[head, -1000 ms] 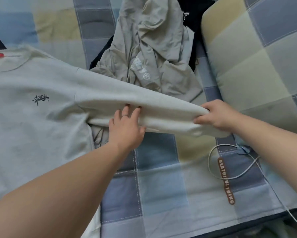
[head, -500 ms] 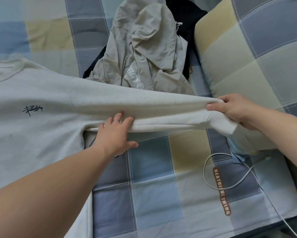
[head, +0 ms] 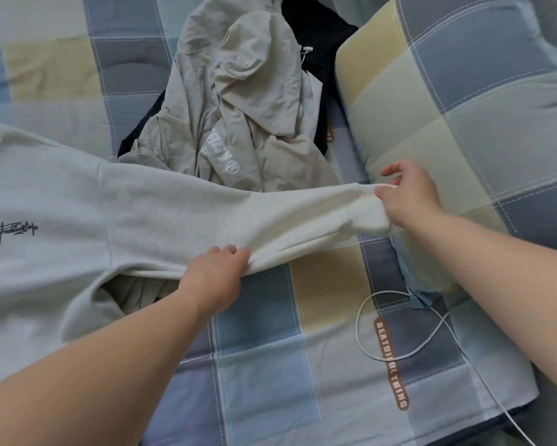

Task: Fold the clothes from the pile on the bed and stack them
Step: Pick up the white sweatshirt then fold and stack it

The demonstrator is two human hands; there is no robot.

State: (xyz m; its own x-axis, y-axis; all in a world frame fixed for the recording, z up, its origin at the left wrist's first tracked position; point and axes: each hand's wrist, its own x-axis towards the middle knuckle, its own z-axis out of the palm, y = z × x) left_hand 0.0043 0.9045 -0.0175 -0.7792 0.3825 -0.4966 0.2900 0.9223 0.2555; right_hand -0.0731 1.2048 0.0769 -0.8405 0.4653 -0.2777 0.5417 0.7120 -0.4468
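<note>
The pale grey sweatshirt (head: 61, 204) lies spread front-up on the bed (head: 254, 365), its small dark chest mark showing, and no fold in its body is visible yet. Its one visible sleeve (head: 270, 214) is drawn out sideways from the sweatshirt, lifted off the checked cover. The left hand (head: 216, 278) grips the sleeve's lower edge about midway along, fingers curled into the cloth, while the right hand (head: 412, 194) pinches the ribbed cuff (head: 367, 207) at the far end. Just beyond the sweatshirt's sleeve sits the pile: a crumpled beige jacket (head: 238, 107) with a dark garment (head: 315, 37) under and behind it – both untouched. No stack of folded clothes shows anywhere in view. By my reading the task is at an early stage – the sleeve has to be laid across the sweatshirt, the body folded, and at least two more garments await. A white cable (head: 367, 346) loops on the cover below the cuff, near enough to get caught in the sweatshirt.
</note>
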